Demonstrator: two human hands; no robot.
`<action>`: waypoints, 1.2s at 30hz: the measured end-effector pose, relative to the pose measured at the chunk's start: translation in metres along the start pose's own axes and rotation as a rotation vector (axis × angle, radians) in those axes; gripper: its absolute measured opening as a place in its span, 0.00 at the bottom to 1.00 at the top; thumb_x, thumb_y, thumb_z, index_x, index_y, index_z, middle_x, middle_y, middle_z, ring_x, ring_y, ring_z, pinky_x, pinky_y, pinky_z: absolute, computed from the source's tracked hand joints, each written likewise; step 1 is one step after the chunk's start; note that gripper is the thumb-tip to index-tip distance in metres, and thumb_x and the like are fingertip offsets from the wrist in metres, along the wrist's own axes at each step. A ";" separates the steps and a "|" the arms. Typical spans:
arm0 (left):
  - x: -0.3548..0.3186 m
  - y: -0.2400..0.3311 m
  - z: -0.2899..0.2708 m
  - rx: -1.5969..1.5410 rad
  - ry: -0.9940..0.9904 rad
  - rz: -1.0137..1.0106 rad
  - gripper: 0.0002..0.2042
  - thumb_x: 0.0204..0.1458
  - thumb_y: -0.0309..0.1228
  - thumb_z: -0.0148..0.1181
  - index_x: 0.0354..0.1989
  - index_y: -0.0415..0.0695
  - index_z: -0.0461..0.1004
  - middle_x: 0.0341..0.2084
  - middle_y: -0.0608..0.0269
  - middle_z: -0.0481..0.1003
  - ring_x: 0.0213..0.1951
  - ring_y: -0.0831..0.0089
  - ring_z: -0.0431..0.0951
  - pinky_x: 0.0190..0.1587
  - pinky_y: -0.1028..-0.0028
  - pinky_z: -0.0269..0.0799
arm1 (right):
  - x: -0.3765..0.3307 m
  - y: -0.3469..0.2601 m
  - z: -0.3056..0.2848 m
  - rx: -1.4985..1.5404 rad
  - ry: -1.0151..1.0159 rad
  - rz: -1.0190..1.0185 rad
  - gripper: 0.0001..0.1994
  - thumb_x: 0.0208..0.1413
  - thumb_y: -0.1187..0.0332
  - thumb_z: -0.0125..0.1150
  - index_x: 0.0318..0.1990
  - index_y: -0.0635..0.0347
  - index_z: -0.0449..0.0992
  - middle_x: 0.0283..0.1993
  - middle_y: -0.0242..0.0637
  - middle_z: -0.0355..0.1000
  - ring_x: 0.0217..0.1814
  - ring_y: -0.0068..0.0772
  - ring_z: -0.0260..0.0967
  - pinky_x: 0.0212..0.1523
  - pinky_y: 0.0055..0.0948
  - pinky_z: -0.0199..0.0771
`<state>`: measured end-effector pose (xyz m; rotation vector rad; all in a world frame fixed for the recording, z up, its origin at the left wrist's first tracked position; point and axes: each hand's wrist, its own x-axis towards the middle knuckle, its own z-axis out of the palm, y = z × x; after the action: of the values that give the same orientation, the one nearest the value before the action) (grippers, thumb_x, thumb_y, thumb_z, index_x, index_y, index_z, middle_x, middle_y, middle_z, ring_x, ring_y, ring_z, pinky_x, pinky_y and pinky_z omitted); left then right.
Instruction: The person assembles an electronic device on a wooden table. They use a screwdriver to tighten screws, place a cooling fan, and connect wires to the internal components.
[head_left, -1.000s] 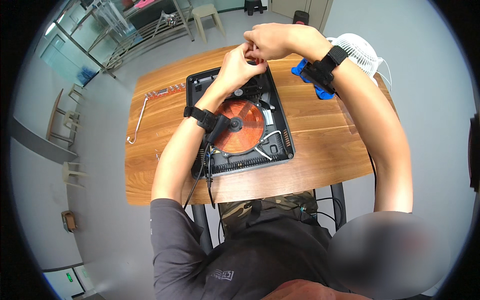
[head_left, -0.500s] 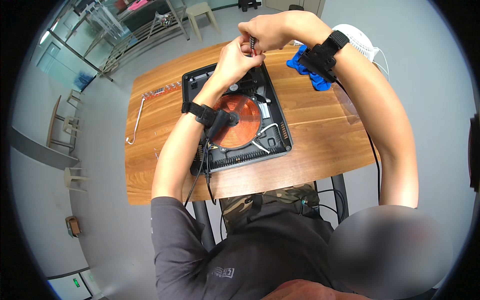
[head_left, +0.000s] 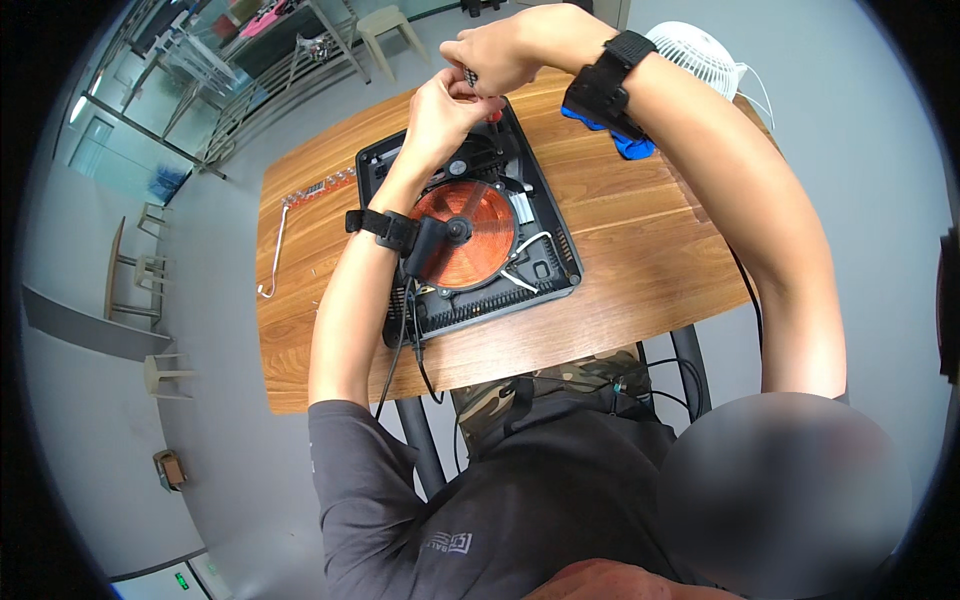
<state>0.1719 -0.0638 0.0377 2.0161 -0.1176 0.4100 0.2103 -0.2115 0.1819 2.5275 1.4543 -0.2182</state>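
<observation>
Over the far edge of an open, rectangular black plastic housing [head_left: 550, 212], the person's two bare hands meet. The right hand [head_left: 495, 60] is the farther one, its fingers curled in around a small dark ribbed handle [head_left: 470, 77], of which only a sliver shows between them. The left hand [head_left: 445, 115] reaches in just nearer, thumb and fingertips drawn together beside the right hand; whether they pinch anything I cannot tell. A small red piece [head_left: 494, 116] shows just under the left thumb (its full shape is hidden). The housing lies on a brown wood-grain table [head_left: 650, 260], and inside it sits a flat, round copper-coloured coil [head_left: 487, 222], with white wires [head_left: 540, 240] at its right. Each wrist wears a black strap with a dark block, the left one [head_left: 395, 230] partly covering the coil. On the table's left lie an orange circuit-board strip [head_left: 322, 187] and a thin white wire [head_left: 277, 245] running nearward from its left end. At the far right, a bright blue cloth [head_left: 632, 149] lies below the right wrist, with a round white fan [head_left: 692, 60] beyond.
</observation>
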 end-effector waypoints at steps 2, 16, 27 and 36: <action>0.003 -0.006 0.008 -0.103 -0.025 0.020 0.17 0.47 0.29 0.72 0.44 0.35 0.76 0.33 0.60 0.83 0.36 0.78 0.82 0.43 0.76 0.77 | 0.018 0.024 0.028 0.004 0.172 -0.138 0.22 0.56 0.54 0.65 0.48 0.64 0.77 0.42 0.52 0.81 0.43 0.49 0.80 0.41 0.43 0.80; -0.002 0.015 0.012 0.044 -0.014 0.094 0.19 0.48 0.29 0.72 0.46 0.34 0.75 0.33 0.61 0.82 0.38 0.78 0.81 0.45 0.74 0.77 | 0.000 0.013 0.016 0.021 0.072 0.028 0.24 0.56 0.49 0.62 0.51 0.60 0.80 0.44 0.55 0.80 0.50 0.50 0.79 0.51 0.43 0.78; -0.002 0.000 0.003 -0.042 -0.156 0.066 0.13 0.53 0.25 0.68 0.45 0.36 0.75 0.36 0.62 0.81 0.40 0.75 0.82 0.48 0.73 0.78 | 0.030 0.018 0.051 0.059 0.309 -0.027 0.20 0.62 0.58 0.56 0.30 0.67 0.83 0.27 0.52 0.78 0.31 0.53 0.78 0.36 0.43 0.79; -0.001 -0.004 0.002 0.007 -0.103 0.091 0.12 0.47 0.30 0.70 0.37 0.38 0.79 0.29 0.62 0.82 0.33 0.77 0.81 0.43 0.75 0.76 | 0.011 0.013 0.038 0.243 0.153 -0.010 0.17 0.62 0.61 0.56 0.48 0.68 0.71 0.33 0.46 0.80 0.29 0.46 0.79 0.25 0.33 0.79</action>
<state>0.1722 -0.0636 0.0330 2.0441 -0.2728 0.3635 0.2269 -0.2184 0.1440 2.7848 1.5833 -0.2184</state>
